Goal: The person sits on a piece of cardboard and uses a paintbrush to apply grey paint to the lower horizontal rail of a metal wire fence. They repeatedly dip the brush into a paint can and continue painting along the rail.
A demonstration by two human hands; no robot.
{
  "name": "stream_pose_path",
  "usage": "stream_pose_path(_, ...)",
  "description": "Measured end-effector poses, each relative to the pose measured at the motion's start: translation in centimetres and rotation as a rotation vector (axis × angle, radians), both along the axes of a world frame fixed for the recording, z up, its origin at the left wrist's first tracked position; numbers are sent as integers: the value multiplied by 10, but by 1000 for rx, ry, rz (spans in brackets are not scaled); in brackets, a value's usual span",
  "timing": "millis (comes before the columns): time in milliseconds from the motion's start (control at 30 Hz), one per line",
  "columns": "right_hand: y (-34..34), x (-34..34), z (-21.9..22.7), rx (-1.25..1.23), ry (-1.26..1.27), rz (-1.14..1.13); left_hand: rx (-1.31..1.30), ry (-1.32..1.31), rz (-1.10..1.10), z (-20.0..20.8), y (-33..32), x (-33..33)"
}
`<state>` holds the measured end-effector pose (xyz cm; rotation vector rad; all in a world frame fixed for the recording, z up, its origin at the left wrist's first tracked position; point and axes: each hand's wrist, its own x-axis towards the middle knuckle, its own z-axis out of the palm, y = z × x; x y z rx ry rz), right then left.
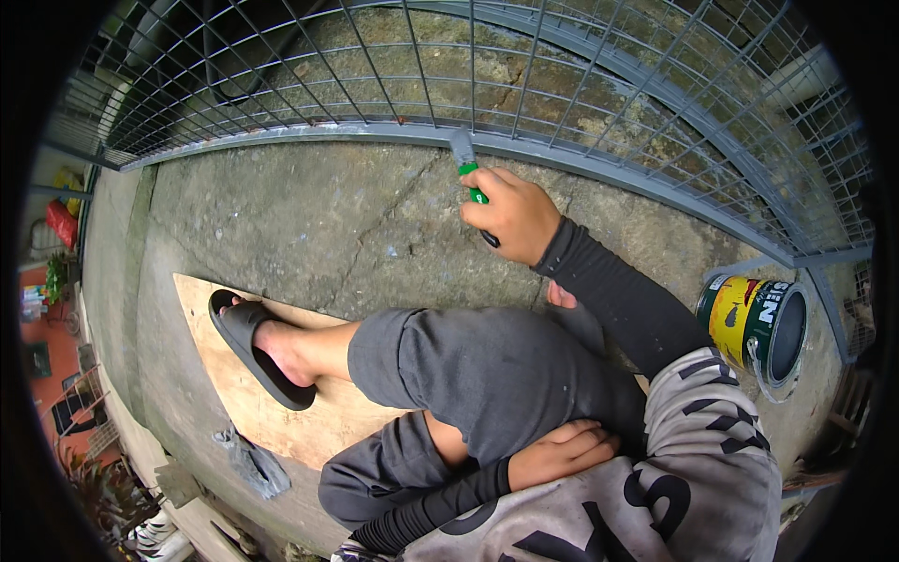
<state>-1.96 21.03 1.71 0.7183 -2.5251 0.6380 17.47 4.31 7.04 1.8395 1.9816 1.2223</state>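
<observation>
with right hand [513,215] curled closed around green-handled brush [464,155], left hand [562,457] flat-fingered and apparently empty on lap [571,384], draw evenly, light pressure, along grey rail [309,134].

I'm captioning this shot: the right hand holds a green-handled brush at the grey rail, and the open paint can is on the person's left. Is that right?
Not quite: the head view shows the open paint can on the person's right. The rest is correct: the right hand holds the green-handled brush at the grey rail.
</observation>
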Motion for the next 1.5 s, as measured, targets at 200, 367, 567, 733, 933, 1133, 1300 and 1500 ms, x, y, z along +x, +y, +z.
stream_pose_path(200, 16, -2, -5, -86, -61, -99, -23, 72, -3, 4, 1, -2)
stream_pose_path(367, 34, -22, -27, -467, -199, 33, -110, 60, -39, 9, -1, -5)
stream_pose_path(567, 44, 0, -27, -1247, -256, -25, -34, 49, -11, 5, 1, -3)
stream_pose_path(733, 45, -6, -29, -1421, -305, -39, -49, 103, -19, 8, 2, -5)
stream_pose_path(933, 50, -26, -29, -1331, -344, -159, -105, 95, -19, 11, 1, -5)
stream_pose_path(1133, 37, -25, 0, -915, -179, -200, -101, -10, 30, 14, 1, -1)
stream_pose_path(1300, 37, -40, -8, -693, -144, -233, -123, 14, -7, 11, 0, -1)
stream_pose_path(1500, 27, -15, 24, -224, -126, -236, -64, 68, 12, 7, 0, -3)
